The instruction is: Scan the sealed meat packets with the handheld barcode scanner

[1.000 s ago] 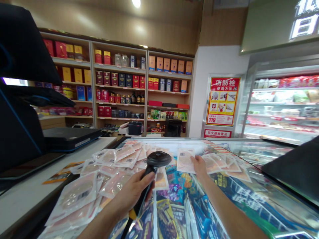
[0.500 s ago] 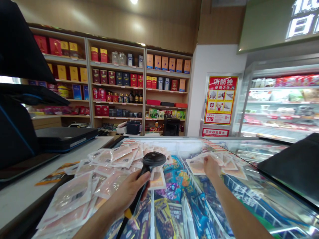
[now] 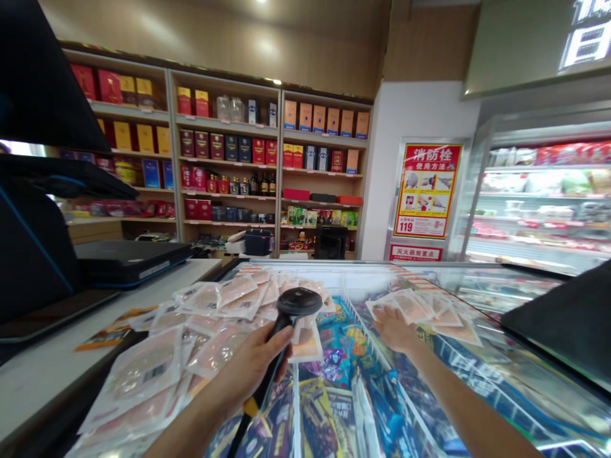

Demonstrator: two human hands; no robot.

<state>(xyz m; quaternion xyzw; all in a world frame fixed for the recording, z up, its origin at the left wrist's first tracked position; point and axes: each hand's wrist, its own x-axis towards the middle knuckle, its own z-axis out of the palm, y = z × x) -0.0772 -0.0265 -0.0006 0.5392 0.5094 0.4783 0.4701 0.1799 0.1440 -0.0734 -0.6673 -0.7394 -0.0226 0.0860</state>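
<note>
My left hand (image 3: 260, 356) is wrapped round the handle of a black barcode scanner (image 3: 300, 303), its head raised above the freezer's glass top. A cord runs down from the handle. My right hand (image 3: 394, 329) rests at the near left edge of a small fan of clear, flat food packets (image 3: 414, 306), fingers extended and slightly apart. It appears to touch the nearest packet. To the left lies a large, overlapping pile of similar packets (image 3: 143, 367), some with barcode labels. One packet (image 3: 308, 343) sits just beyond the scanner, partly hidden by it.
Below the glass are colourful frozen goods (image 3: 329, 401) and white wire dividers (image 3: 367, 337). A counter (image 3: 33, 388) with a black checkout terminal (image 3: 33, 248) stands left. A dark panel (image 3: 568, 324) juts in at right. Behind are stocked shelves (image 3: 229, 163) and a chilled display (image 3: 539, 210).
My right hand has drawn down and left, its fingers loosening from a pinch on the right-hand packets, which now lie fanned out. My left hand still holds the scanner. The view has shifted slightly.
</note>
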